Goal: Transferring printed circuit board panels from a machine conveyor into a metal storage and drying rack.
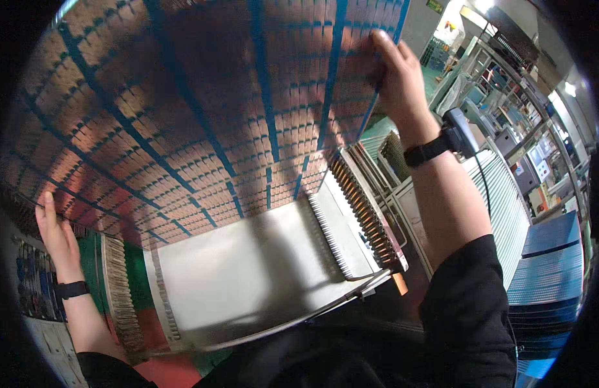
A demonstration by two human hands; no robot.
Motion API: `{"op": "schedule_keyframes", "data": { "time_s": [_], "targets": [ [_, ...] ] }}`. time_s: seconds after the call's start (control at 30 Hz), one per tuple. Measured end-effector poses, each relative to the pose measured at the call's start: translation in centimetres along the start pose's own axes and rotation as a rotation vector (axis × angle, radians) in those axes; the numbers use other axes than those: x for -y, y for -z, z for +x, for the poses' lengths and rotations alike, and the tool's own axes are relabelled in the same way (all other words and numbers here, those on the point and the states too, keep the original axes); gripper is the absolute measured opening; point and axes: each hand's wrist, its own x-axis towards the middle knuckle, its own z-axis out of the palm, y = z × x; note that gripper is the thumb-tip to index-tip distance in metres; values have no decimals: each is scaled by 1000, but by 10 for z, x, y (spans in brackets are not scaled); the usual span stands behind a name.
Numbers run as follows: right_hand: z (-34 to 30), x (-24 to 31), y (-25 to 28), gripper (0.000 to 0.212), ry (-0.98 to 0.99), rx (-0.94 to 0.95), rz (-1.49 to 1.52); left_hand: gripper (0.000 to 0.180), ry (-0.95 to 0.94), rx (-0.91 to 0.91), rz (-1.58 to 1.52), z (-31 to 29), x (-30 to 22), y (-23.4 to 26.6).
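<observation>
A large circuit board panel [247,123], copper-coloured with blue lines in a grid, stands tilted in front of me. My left hand [57,236] grips its left edge low down, fingers partly behind the edge. High on the opposite edge, my right hand [403,77] pinches the panel, thumb against the near face. The panel's lower edge is at the far side of a white tray [228,278]; whether it rests there I cannot tell. White toothed strips [328,236] line the tray's sides.
Right of the tray runs a rail with a row of coiled or toothed parts [357,207]. Another toothed rail [121,291] lies on the left. A white ribbed surface [503,200] and a stack of blue panels [548,258] stand at right, with metal-framed equipment [538,155] beyond.
</observation>
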Motion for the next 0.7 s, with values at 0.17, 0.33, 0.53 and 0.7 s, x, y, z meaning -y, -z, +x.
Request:
{"op": "schedule_keyframes", "data": {
  "time_s": [0.17, 0.33, 0.53, 0.7],
  "targets": [
    [-24, -36, 6, 38, -121, -81, 162, 83, -42, -137, 168, -15, 4, -22],
    [-29, -52, 10, 37, -100, -115, 198, 57, -138, -52, 2, -25, -2, -29],
    [-31, -58, 3, 33, -124, -90, 298, 71, -79, 1, 103, -8, -10, 7],
    [-47, -63, 5, 42, -162, -93, -20, 24, -160, 2, 304, -33, -22, -31]
  ]
}}
